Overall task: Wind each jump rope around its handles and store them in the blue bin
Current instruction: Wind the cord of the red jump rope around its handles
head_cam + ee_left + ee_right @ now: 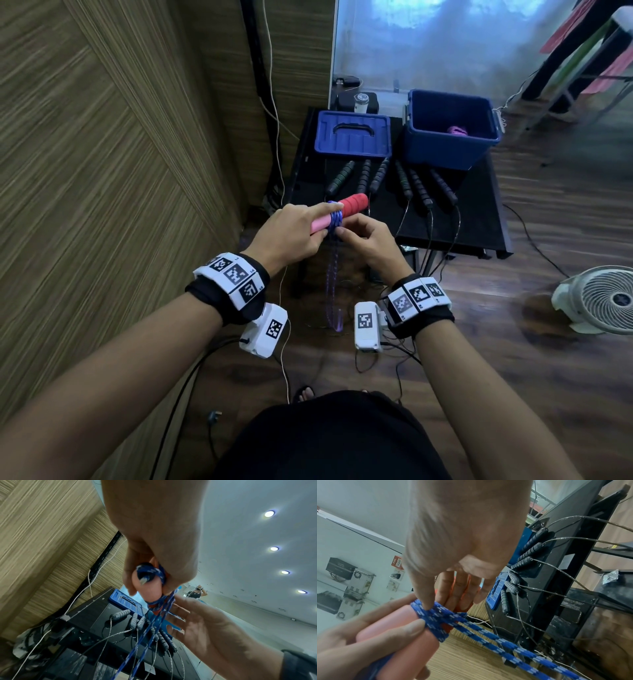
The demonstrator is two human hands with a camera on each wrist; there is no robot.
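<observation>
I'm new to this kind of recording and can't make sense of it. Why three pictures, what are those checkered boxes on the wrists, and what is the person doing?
No machine here: a person works with bare hands. The checkered wrist bands carry small cameras. The big picture comes from a camera on the head, looking down; the other two look along each hand from the wrists.

The left hand grips a pair of pink and red handles, held together. The right hand works at the blue rope already coiled a few turns around them; the rest hangs toward the floor.

On the black table lie six dark handles with thin cords trailing off the edge, a blue lid, and the open blue bin with something pink inside, likely a rope already stored.
</observation>
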